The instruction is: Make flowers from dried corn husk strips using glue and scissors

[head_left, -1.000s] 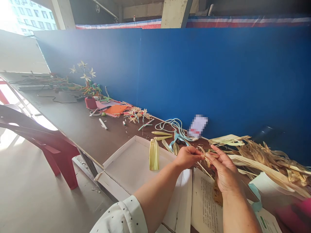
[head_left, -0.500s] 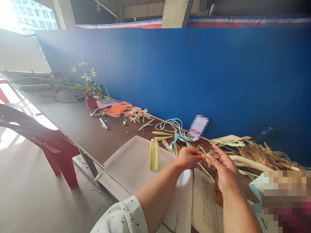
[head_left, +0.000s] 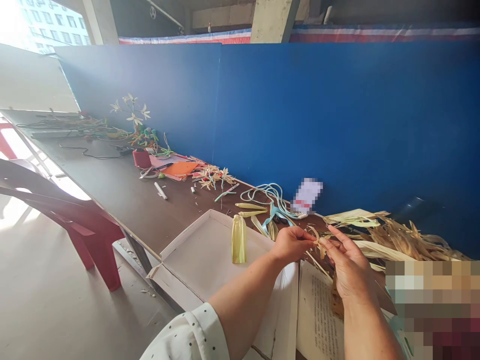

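Between my two hands is a small pale piece of corn husk (head_left: 317, 236), its narrow petal-like strips spreading out. My left hand (head_left: 293, 245) pinches it from the left with thumb and fingertips. From the right, my right hand (head_left: 347, 262) grips it between thumb and fingers, with the index finger stretched upward. The fingers hide part of the piece. Below and left of them, a folded yellow-green husk (head_left: 239, 240) lies on a white open box (head_left: 204, 245). Under my right wrist a brown object (head_left: 336, 300) is partly covered, beside a printed page (head_left: 317, 317).
Dried husks (head_left: 408, 240) are heaped at the right. Behind the box lie a pale blue cord (head_left: 268, 189), slim husk pieces (head_left: 251, 206) and husk flowers (head_left: 212, 176). Further left are a red thread spool (head_left: 141, 158) and orange paper (head_left: 180, 169). A blue partition (head_left: 318, 110) backs the table; a red chair (head_left: 90, 240) stands left.
My hands stay almost in place, with small finger shifts around the husk piece. My right fingers sit slightly differently on it. The view has moved very slightly.
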{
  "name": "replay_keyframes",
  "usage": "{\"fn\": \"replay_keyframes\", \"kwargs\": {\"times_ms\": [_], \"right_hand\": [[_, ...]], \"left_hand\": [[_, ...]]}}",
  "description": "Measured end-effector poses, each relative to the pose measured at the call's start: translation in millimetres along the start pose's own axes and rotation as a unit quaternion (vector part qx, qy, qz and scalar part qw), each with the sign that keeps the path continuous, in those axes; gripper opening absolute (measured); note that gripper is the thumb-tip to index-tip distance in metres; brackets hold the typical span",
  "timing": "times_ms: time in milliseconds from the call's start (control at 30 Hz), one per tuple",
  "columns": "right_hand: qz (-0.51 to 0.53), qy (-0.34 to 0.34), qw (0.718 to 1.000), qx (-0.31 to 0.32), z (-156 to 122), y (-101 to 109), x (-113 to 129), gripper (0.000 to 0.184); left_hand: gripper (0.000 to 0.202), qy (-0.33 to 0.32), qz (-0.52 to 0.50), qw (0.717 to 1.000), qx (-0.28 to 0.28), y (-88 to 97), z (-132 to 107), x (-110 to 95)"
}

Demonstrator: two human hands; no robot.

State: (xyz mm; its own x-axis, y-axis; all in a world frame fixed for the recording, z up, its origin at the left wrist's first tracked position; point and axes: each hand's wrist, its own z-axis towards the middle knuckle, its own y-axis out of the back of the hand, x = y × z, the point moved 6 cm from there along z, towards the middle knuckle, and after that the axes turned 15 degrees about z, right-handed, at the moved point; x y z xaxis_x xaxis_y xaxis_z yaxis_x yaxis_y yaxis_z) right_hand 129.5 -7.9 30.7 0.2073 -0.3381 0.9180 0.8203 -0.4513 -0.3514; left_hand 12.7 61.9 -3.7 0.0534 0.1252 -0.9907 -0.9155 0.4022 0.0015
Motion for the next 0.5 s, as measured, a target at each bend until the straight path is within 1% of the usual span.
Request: {"fn": "replay_keyframes", "kwargs": {"times_ms": [100,233,367,500], "right_hand": [[0.012,-0.015,1.0,-0.009,1,1,-4,0.064],[0.056,-0.069,0.996,-0.033,1,5,-12,0.06],[0.097,-0.108,0.989,-0.043,1,4,-18,0.062],[0.109,-0.115,0.986,-0.053,1,5,-19,0.062]], "left_hand": [[0.019,-0.028,0.009,0.999,-0.016,0.8,0,-1],[0.016,-0.055,0.015,0.998,-0.036,1.8,-1,-3],[0.016,-0.061,0.02,0.997,-0.045,2.1,-1,-4],[0.014,-0.065,0.017,0.996,-0.051,1.9,-2,-3]]}}
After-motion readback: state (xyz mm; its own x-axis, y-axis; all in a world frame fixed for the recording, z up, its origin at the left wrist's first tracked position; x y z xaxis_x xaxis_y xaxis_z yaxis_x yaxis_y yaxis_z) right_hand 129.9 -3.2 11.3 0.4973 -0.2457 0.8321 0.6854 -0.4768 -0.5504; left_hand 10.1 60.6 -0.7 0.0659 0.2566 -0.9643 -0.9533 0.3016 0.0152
